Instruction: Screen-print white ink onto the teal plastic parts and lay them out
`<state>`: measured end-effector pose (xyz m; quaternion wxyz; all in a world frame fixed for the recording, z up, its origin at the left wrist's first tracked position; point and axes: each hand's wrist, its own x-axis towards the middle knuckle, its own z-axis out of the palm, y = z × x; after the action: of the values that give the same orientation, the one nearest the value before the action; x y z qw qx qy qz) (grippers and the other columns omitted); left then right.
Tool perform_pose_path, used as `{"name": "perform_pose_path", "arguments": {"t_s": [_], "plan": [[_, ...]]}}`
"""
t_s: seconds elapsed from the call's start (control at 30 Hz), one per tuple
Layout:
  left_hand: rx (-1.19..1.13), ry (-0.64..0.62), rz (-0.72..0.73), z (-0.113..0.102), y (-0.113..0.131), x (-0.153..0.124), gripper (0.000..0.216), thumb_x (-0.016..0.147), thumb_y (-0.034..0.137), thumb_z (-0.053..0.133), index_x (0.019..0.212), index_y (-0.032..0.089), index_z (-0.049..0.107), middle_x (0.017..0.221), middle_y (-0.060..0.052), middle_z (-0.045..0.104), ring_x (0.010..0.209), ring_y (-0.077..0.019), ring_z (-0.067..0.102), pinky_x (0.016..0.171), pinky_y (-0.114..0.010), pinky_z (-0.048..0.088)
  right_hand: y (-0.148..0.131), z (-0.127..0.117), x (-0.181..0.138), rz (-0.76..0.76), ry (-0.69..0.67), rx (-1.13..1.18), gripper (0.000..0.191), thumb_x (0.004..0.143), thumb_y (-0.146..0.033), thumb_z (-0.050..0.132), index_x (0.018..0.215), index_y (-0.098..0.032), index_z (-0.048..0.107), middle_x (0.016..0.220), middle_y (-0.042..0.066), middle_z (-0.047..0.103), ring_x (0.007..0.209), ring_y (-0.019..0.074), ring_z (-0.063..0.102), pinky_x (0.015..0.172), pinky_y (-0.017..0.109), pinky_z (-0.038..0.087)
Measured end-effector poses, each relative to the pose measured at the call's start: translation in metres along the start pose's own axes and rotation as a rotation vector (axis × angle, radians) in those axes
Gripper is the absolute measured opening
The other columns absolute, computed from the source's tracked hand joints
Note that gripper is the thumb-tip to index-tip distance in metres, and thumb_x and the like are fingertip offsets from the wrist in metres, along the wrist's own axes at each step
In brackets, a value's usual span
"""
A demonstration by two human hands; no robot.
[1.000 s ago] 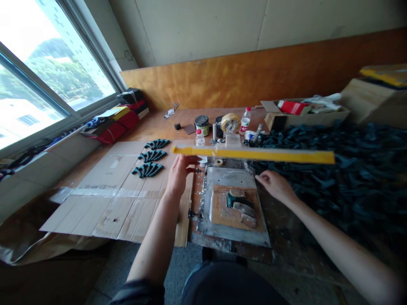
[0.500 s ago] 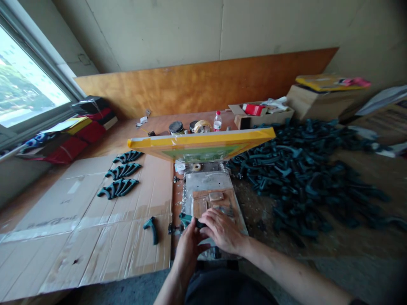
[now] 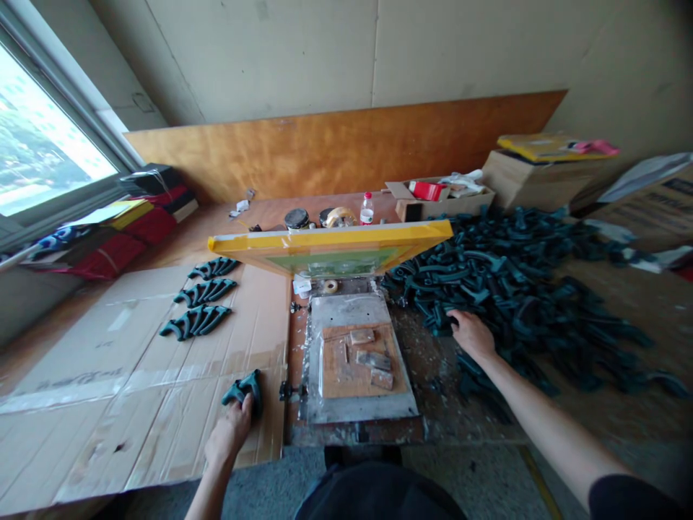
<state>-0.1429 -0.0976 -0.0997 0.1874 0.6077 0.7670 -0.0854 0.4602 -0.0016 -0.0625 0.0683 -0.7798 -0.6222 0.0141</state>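
The left hand [image 3: 230,430] has its fingers closed on a green handle [image 3: 234,391] at the near part of the flat cardboard [image 3: 157,404], 8 o'clock from the metal plate [image 3: 346,308], just beside a second handle [image 3: 257,397]. The right hand [image 3: 474,335], at 3 o'clock, has curled fingers at the near edge of the pile of handles [image 3: 520,289]; whether they grip one I cannot tell.

Half a second ago both hands met on one handle over the plate. Now they have parted, which suggests one piece is being set down while another is sought. The wooden board [image 3: 338,383] on the plate carries small blocks [image 3: 373,360].

At 10 o'clock, three rows of handles [image 3: 195,322] lie on the cardboard. At 12, the yellow-edged frame [image 3: 330,237] stands tilted up.

Beyond, at 1 o'clock, an open box [image 3: 458,205] holds a red packet [image 3: 427,191] and whitish bits. A capped bottle [image 3: 367,214] is at 12, a dark-lidded tin [image 3: 297,218] at 11, its contents hidden.
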Motion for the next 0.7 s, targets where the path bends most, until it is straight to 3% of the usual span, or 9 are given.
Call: {"name": "perform_pose_path", "arguments": {"t_s": [0.07,0.13,0.23,0.33,0.43,0.53,0.63,0.7], "plan": [[0.07,-0.076,0.045,-0.01,0.002,-0.002,0.056,0.085,0.016,0.03,0.136,0.016,0.052,0.118,-0.021,0.064,0.088,-0.0337,0.068,0.079,-0.047,0.047,0.004,-0.001,0.001,-0.043,-0.005,-0.006,0.029,0.086,-0.018,0.051,0.11,-0.024,0.066,0.104,0.008,0.065,0.102,0.0247,0.056,0.078,0.033,0.045],[-0.024,-0.08,-0.022,-0.025,0.002,-0.008,0.052,0.085,0.022,0.039,0.134,0.02,0.055,0.113,-0.019,0.067,0.089,-0.0333,0.068,0.08,-0.045,0.046,0.008,-0.004,0.003,-0.089,0.016,-0.023,0.026,0.087,-0.019,0.049,0.106,-0.022,0.067,0.104,0.011,0.064,0.102,0.0269,0.055,0.076,0.035,0.045],[-0.301,0.076,-0.182,-0.049,0.01,-0.015,0.039,0.085,0.04,0.046,0.114,0.022,0.066,0.089,-0.014,0.071,0.079,-0.0308,0.068,0.075,-0.041,0.046,-0.002,-0.01,0.002,-0.125,0.071,0.009,0.023,0.088,-0.023,0.048,0.102,-0.016,0.064,0.1,0.016,0.064,0.094,0.0284,0.059,0.074,0.038,0.046],[-0.518,0.213,-0.194,-0.077,0.038,-0.014,0.044,0.089,0.053,0.04,0.095,0.02,0.068,0.071,-0.008,0.067,0.068,-0.0249,0.065,0.067,-0.034,0.045,-0.043,-0.016,-0.014,-0.215,0.064,0.194,0.026,0.092,-0.03,0.044,0.108,-0.016,0.059,0.097,0.015,0.067,0.086,0.0272,0.063,0.076,0.04,0.048],[-0.869,0.324,-0.018,-0.116,0.088,-0.009,0.052,0.088,0.062,0.037,0.09,0.018,0.065,0.058,-0.001,0.059,0.055,-0.0167,0.057,0.056,-0.025,0.042,-0.106,-0.02,-0.04,-0.451,-0.012,0.448,0.027,0.092,-0.033,0.045,0.113,-0.019,0.055,0.107,0.012,0.065,0.098,0.0244,0.063,0.086,0.038,0.048],[-1.328,0.461,0.244,-0.167,0.143,-0.011,0.056,0.085,0.066,0.045,0.1,0.015,0.062,0.053,0.003,0.053,0.047,-0.0106,0.047,0.049,-0.02,0.037,-0.162,-0.02,-0.06,-0.636,-0.148,0.561,0.024,0.09,-0.028,0.051,0.112,-0.02,0.057,0.107,0.007,0.064,0.101,0.0196,0.061,0.087,0.032,0.049],[-1.614,0.567,0.432,-0.217,0.185,-0.017,0.058,0.085,0.065,0.047,0.114,0.015,0.057,0.052,0.006,0.051,0.044,-0.0081,0.044,0.046,-0.018,0.034,-0.191,-0.018,-0.064,-0.756,-0.18,0.428,0.024,0.091,-0.021,0.049,0.109,-0.021,0.064,0.099,0.005,0.063,0.093,0.0181,0.061,0.082,0.03,0.049],[-1.689,0.58,0.501,-0.241,0.201,-0.018,0.054,0.086,0.065,0.045,0.107,0.016,0.057,0.049,0.006,0.05,0.041,-0.0077,0.042,0.044,-0.018,0.032,-0.198,-0.016,-0.062,-0.829,-0.116,0.284,0.032,0.089,-0.015,0.048,0.115,-0.025,0.065,0.095,0.005,0.063,0.092,0.0193,0.059,0.077,0.029,0.049]]}}
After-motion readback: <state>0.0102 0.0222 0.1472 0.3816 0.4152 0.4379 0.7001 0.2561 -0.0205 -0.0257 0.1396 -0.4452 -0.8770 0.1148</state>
